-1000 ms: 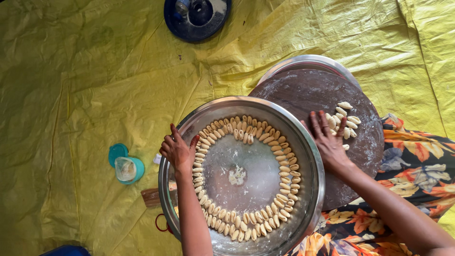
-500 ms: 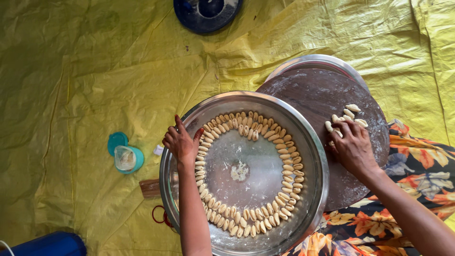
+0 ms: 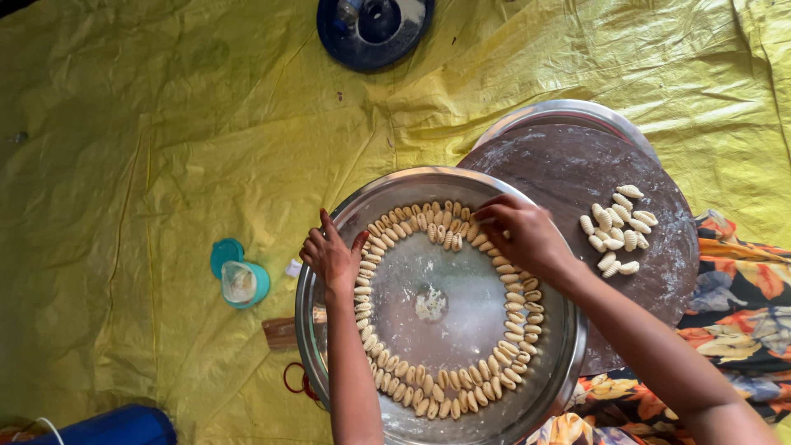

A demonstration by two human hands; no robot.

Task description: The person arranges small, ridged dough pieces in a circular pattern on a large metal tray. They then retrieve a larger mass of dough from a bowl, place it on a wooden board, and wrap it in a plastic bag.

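Note:
A wide steel tray [image 3: 568, 363] lies in front of me, dusted with flour, with a ring of several small ridged dough pieces [image 3: 445, 383] laid around its inside. My left hand [image 3: 331, 255] rests on the tray's left rim, fingers spread. Over the ring's upper right part, my right hand [image 3: 521, 233] has its fingers pinched together at the dough pieces; I cannot see what is between the fingertips. A loose heap of dough pieces [image 3: 618, 227] sits on the round brown board [image 3: 568, 165] to the right.
A yellow sheet [image 3: 148, 148] covers the floor. A dark blue round lid [image 3: 375, 29] lies at the top. A small teal cup with a lid [image 3: 239, 280] stands left of the tray. A blue object [image 3: 115, 427] is at bottom left. Floral cloth [image 3: 741, 305] at right.
My right hand has left the heap on the board and moved left over the tray's ring of dough pieces. My left hand has stayed on the tray's rim.

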